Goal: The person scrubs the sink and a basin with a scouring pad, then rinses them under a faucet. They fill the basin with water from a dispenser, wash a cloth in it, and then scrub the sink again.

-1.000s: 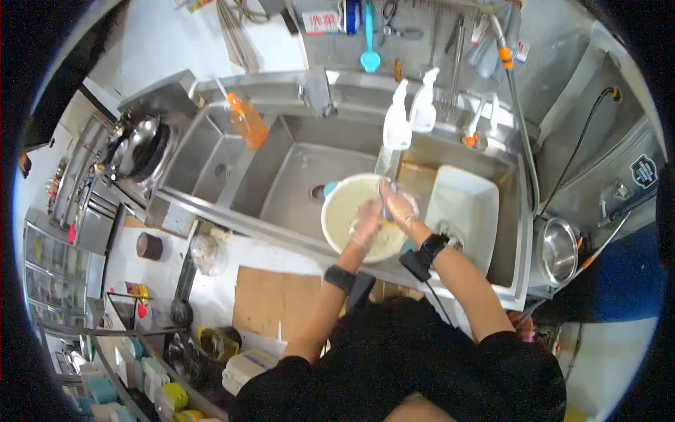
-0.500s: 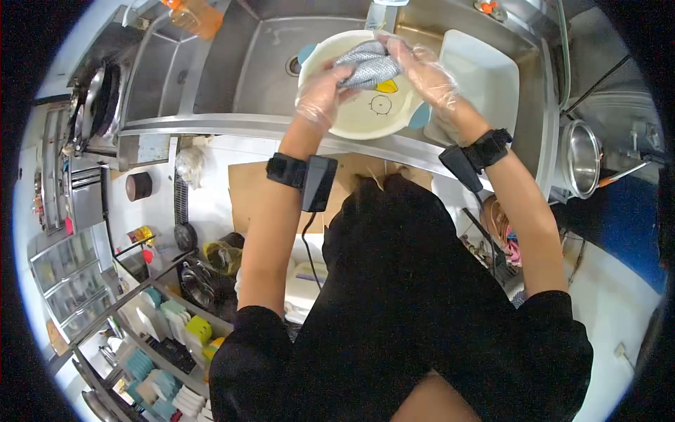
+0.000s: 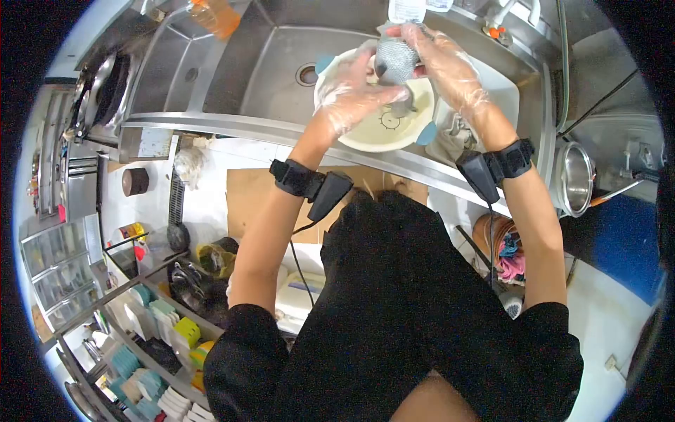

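Both my hands wear clear plastic gloves. My right hand [image 3: 450, 70] grips a silver-grey, scaly fish [image 3: 398, 59] over a pale yellow basin [image 3: 383, 141]. The fish is tilted, with a grey tail-like end hanging low toward the basin. Beside it, my left hand [image 3: 358, 91] has its thumb and fingers spread; the thumb reaches across near the tail end, and whether it touches cannot be made out. Inside the basin a printed cartoon outline shows. The basin has blue-grey handles and sits in the steel sink.
Right of the basin lies a white tub [image 3: 499, 91] with a greyish cloth [image 3: 453, 141] at its near side. White bottles [image 3: 406, 10] and an orange bottle [image 3: 216, 17] stand at the back. A tap with an orange part [image 3: 496, 32] is at upper right. The steel sink edge [image 3: 260, 128] runs in front.
My left hand has come off the fish's side and spread its fingers. The fish has turned from lying across to tilted, held by my right hand. The view has shifted slightly.
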### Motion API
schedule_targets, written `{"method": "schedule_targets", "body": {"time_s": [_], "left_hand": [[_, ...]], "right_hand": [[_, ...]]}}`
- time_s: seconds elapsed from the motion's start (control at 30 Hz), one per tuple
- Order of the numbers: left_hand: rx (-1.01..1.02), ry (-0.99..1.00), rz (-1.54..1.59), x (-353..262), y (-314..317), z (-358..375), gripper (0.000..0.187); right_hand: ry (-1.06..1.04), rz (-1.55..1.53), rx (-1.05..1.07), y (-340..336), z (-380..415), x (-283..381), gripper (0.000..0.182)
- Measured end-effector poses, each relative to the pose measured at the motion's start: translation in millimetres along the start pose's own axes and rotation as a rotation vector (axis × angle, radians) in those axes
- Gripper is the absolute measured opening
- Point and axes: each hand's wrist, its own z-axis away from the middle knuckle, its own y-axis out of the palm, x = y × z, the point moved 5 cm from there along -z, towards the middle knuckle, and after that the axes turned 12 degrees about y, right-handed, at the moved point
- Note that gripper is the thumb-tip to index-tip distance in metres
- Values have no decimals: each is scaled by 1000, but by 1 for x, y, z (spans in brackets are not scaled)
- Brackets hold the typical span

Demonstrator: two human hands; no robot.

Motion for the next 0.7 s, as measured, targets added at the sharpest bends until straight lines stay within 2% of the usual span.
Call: {"method": "schedule_targets", "body": {"time_s": [0.07, 0.1, 0.13, 0.2, 0.23, 0.3, 0.33, 0.4, 0.43, 0.5, 0.53, 0.57, 0.63, 0.67, 0.7], "left_hand": [[11, 105, -443, 2, -11, -16, 55], [-43, 219, -547, -1, -16, -19, 41], [-52, 224, -554, 1, -22, -22, 41], [-155, 252, -144, 2, -44, -24, 33], [-275, 312, -357, -3, -57, -26, 33], [-245, 129, 224, -16, -81, -19, 34], [-200, 349, -329, -36, -92, -12, 34], [-353, 118, 198, -39, -114, -4, 36], [-399, 159, 271, -26, -131, 1, 34], [-424, 93, 273, 7, -154, 20, 34], [-448, 23, 282, 25, -163, 29, 35], [-416, -106, 133, 42, -168, 40, 40], [-562, -174, 387, 89, -167, 67, 50], [-597, -326, 258, 108, -168, 82, 50], [-597, -311, 287, 127, -166, 96, 53]], "right_hand": [[-24, 206, 3, 6, 5, 16, 47], [-161, 174, -35, 10, 7, 24, 49], [-160, 126, -38, 10, 10, 28, 50], [-187, 39, -29, 10, 10, 35, 52], [-193, 38, -60, 6, 11, 35, 51], [-235, 34, -61, -3, 18, 33, 48], [-187, 27, -80, -9, 19, 26, 49], [-98, 51, -118, -22, 24, 10, 49], [-105, 48, -117, -28, 28, 4, 49], [46, -8, -187, -41, 34, -20, 50], [41, -11, -186, -45, 35, -31, 50], [112, -25, -210, -50, 35, -47, 50], [181, -40, -235, -56, 36, -75, 50], [233, -57, -222, -58, 37, -88, 51], [285, -75, -211, -58, 38, -101, 51]]}}
